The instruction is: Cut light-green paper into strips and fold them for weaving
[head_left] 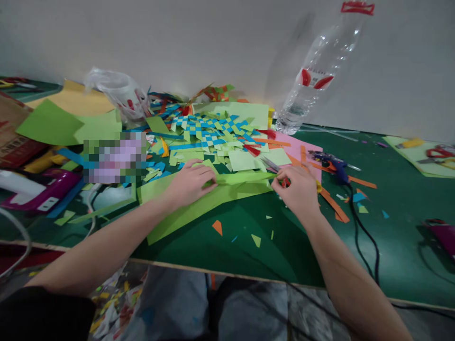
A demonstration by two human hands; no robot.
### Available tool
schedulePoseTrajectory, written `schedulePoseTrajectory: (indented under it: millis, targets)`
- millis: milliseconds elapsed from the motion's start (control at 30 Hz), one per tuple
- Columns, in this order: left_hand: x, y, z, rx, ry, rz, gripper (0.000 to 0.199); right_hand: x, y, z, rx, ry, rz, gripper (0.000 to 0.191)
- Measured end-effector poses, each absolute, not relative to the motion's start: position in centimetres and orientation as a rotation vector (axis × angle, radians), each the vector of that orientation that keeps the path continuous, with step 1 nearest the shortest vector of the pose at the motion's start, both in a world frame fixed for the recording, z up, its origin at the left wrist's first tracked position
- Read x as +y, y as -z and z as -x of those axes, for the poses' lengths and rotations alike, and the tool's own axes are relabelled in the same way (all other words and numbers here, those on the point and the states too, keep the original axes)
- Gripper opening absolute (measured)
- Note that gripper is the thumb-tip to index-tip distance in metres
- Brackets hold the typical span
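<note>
A long sheet of green paper lies slanted across the near part of the table, its upper edge lifted or folded into a narrow band. My left hand is closed on this edge, thumb and fingers pinching it. At the other end of the band, my right hand is closed, with thumb and forefinger at the paper's tip. Scissors are also held in my right hand; their blades point up and left, and bits of red and yellow handle show around the fingers. The rest of the handle is hidden.
Behind my hands is a pile of woven blue-and-green paper strips. A plastic bottle leans by the wall, near a wrapped cup. A blue glue gun with a black cable lies right. Paper scraps dot the table.
</note>
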State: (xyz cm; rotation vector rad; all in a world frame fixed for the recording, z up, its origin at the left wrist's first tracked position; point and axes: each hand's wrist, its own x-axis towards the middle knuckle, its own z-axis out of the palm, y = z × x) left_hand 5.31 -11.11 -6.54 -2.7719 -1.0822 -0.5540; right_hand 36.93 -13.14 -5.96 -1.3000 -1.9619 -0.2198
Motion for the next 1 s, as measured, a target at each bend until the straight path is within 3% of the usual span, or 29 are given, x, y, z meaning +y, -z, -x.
schedulePoseTrajectory:
  millis: [200,300,467,567,667,833,1000]
  targets:
    - [-11.1,6.5,-5.4,-1.023,0.612,2.745,0.023,-13.2,5.9,-36.9,-1.924,0.265,1.320,0.022]
    - [-11.1,6.4,-5.5,-1.065,0.627,2.772,0.025,-13.3,5.6,-36.5,-1.877,0.299,1.314,0.011]
    - [-11.2,6.5,-5.5,-1.095,0.705,2.770,0.026,-14.1,4.9,-35.0,-1.814,0.395,1.234,0.048]
    - [-11.4,6.6,-5.6,-1.120,0.759,2.765,0.025,-15.1,4.8,-33.4,-1.937,0.313,1.111,0.032]
    - [-11.6,6.6,-5.8,-1.161,0.824,2.751,0.022,-15.7,4.9,-31.2,-2.110,0.009,1.074,0.011]
    - [-11.8,6.7,-6.2,-1.151,0.970,2.741,0.022,-14.8,5.4,-27.7,-1.820,-1.005,1.262,0.031]
    - [-12.1,6.4,-6.3,-1.305,0.946,2.768,0.015,-13.4,6.6,-26.0,-1.517,-1.309,1.121,0.035]
